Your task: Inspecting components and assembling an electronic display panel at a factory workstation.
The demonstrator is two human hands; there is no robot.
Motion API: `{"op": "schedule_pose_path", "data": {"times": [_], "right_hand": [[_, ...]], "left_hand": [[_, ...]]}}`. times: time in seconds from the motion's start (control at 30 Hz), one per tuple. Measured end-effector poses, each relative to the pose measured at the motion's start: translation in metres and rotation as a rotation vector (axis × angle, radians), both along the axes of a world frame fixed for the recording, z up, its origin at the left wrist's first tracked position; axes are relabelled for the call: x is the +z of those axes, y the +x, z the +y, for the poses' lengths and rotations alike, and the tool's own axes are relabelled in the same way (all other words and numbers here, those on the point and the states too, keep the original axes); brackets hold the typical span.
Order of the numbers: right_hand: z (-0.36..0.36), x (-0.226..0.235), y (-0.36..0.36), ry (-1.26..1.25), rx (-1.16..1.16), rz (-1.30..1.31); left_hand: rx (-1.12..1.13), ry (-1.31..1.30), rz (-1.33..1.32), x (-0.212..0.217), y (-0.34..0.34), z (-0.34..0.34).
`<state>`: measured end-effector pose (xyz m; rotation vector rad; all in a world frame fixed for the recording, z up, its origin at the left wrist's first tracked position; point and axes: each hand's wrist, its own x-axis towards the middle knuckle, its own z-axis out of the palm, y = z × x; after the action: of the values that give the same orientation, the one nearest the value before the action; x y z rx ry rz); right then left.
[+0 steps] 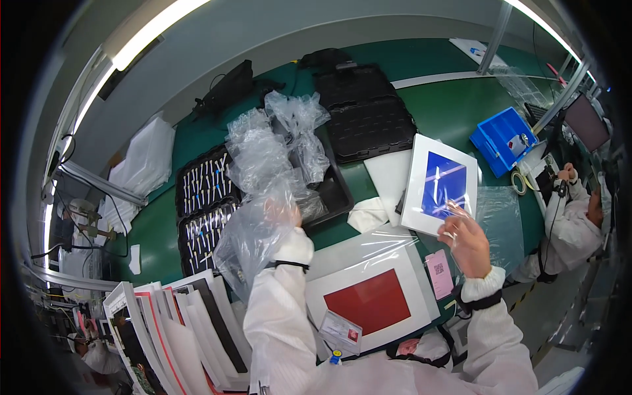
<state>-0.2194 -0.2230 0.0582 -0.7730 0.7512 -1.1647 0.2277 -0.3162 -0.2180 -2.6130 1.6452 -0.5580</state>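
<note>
Handling packaging, apparently: left hand [283, 212] behind a clear bag [249, 245], finger closure unreadable; right hand [466, 242], fingers loosely spread, at the lower right corner of the blue-screened panel [442, 185] over white sheets [380, 172]; next likely calls for separating the bag.

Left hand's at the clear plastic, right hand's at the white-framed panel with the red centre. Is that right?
Not quite: in the head view, the white-framed panel at the right hand has a blue centre, not red. The left hand is at the clear plastic, as you said.
</note>
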Motion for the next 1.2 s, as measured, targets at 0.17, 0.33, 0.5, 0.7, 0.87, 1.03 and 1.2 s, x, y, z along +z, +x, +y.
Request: {"op": "schedule_pose_path", "data": {"times": [0.17, 0.33, 0.5, 0.7, 0.87, 1.03, 1.2], "right_hand": [[0.051, -0.028, -0.105, 0.106, -0.274, 0.162], [0.055, -0.049, -0.113, 0.228, -0.348, 0.164], [0.035, -0.055, -0.094, 0.240, -0.258, 0.130], [0.035, -0.061, -0.100, 0.257, -0.304, 0.198], [0.021, -0.054, -0.084, 0.240, -0.244, 0.102], [0.027, -0.050, -0.087, 0.202, -0.113, -0.026], [0.044, -0.052, -0.083, 0.238, 0.149, 0.003]], "left_hand": [[-0.091, 0.187, 0.633, 0.069, -0.059, -0.013], [-0.334, -0.270, 0.507, 0.123, -0.088, -0.023], [-0.200, 0.048, 0.656, 0.116, -0.077, -0.033], [-0.506, -0.107, 0.698, 0.176, -0.071, -0.009], [-0.493, -0.120, 0.368, 0.197, -0.031, -0.008], [-0.218, -0.134, 0.087, 0.173, -0.040, -0.019], [-0.786, 0.068, 1.920, 0.193, -0.220, 0.036]]}}
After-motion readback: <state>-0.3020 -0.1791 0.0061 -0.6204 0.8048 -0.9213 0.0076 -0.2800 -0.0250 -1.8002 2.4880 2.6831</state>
